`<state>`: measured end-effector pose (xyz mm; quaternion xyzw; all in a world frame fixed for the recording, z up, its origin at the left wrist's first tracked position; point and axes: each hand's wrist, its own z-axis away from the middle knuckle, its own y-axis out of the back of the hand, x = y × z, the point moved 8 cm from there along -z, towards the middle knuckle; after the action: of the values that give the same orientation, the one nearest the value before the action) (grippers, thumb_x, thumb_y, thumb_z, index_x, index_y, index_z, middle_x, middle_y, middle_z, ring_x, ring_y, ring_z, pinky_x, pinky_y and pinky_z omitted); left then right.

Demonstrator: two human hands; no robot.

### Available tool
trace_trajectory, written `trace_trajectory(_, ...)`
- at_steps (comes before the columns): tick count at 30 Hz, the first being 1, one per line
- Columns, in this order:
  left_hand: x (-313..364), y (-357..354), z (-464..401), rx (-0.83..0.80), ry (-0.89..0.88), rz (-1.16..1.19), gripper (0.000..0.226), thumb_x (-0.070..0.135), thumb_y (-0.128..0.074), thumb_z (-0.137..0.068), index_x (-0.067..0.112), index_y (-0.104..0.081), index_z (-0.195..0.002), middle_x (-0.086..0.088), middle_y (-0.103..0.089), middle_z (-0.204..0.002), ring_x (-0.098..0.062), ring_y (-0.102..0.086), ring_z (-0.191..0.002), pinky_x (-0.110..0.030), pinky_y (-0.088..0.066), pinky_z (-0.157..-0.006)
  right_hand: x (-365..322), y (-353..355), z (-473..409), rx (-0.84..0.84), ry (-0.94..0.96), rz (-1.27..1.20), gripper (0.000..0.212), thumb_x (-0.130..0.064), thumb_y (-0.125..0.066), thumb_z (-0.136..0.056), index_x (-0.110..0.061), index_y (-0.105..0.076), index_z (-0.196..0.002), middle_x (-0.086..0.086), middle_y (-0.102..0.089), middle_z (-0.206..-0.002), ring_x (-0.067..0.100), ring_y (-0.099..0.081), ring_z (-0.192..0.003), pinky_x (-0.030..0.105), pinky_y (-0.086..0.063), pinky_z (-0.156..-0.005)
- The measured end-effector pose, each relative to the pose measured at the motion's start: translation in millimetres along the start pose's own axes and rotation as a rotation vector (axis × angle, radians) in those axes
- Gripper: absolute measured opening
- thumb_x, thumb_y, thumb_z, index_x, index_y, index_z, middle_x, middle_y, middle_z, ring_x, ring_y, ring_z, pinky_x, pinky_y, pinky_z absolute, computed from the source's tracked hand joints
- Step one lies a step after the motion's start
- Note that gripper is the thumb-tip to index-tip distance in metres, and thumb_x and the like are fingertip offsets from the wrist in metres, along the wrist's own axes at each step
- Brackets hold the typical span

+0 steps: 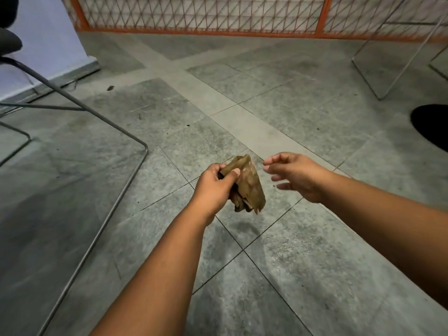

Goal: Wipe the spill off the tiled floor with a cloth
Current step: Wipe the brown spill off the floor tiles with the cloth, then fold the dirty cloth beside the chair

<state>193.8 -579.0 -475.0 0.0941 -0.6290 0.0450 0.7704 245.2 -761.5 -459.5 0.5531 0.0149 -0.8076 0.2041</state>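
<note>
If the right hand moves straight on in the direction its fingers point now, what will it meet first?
Most likely the brown cloth that the left hand grips. The right hand is open, its fingers pointing left toward the cloth, with only a gap between them; depth is uncertain.

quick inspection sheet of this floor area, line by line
surface: grey tiled floor, dark patch under the cloth; wet or shadow, cannot tell
job's things: brown cloth, bunched, held above the floor
clutter: small dark specks on tiles
grippers: left hand grips the cloth; right hand open beside it, not touching
cables: thin dark line by the wall base, possibly a cable
surroundings: metal chair frame, orange lattice fence, wire frame
</note>
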Motion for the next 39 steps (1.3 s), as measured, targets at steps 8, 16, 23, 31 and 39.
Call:
trace_trajectory(8, -22, -24, -21, -0.105, 0.165, 0.556, 0.013, 0.015, -0.049, -0.098, 0.005, -0.057, -0.104, -0.012, -0.067, -0.094, -0.022, -0.066, -0.09, -0.042, -0.055, -0.082, 60, -27, -10, -0.284, -0.164, -0.507, 0.044, -0.027, -0.068, -0.085, -0.021, -0.057, -0.128, 0.007, -0.064, -0.122, 0.031, -0.062, -0.11, 0.053, -0.048, -0.095)
trace_trajectory(16, -9, -21, -16, 0.023, 0.282, 0.566, 0.031, 0.011, -0.057, -0.093, -0.005, -0.053, -0.119, -0.026, -0.066, -0.111, -0.032, -0.067, -0.099, -0.048, -0.055, -0.087, 30, -26, 1, 0.315, 0.005, -0.655, 0.034, -0.004, -0.067, -0.087, -0.019, -0.053, -0.114, 0.004, -0.068, -0.095, 0.02, -0.069, -0.083, 0.045, -0.059, -0.073)
trace_trajectory(23, 76, 9, 9, 0.11, 0.285, 0.655, 0.032, 0.009, -0.052, -0.093, -0.002, -0.054, -0.123, -0.021, -0.066, -0.107, -0.027, -0.068, -0.091, -0.036, -0.058, -0.07, -64, -39, 60, 0.621, 0.133, -0.652, 0.042, -0.016, -0.073, -0.084, -0.036, -0.043, -0.106, 0.002, -0.071, -0.087, 0.015, -0.07, -0.078, 0.037, -0.058, -0.072)
trace_trajectory(31, 221, 47, 89, 0.285, 0.376, 0.747, 0.066, 0.016, -0.062, -0.078, -0.011, -0.042, -0.135, -0.034, -0.051, -0.132, -0.044, -0.05, -0.125, -0.056, -0.036, -0.109, -207, -51, 151, 0.514, 0.055, -0.759, 0.052, -0.005, -0.073, -0.082, -0.042, -0.047, -0.109, -0.003, -0.069, -0.101, 0.011, -0.069, -0.089, 0.042, -0.056, -0.084)
trace_trajectory(39, 439, 108, 162, 0.355, 0.309, 0.595, 0.015, 0.011, -0.062, -0.083, 0.007, -0.057, -0.096, -0.022, -0.066, -0.1, -0.028, -0.063, -0.092, -0.04, -0.053, -0.081, -421, -24, 221, 0.31, 0.136, -0.627, 0.052, 0.009, -0.072, -0.077, -0.03, -0.05, -0.104, 0.005, -0.069, -0.094, 0.016, -0.068, -0.082, 0.041, -0.055, -0.077)
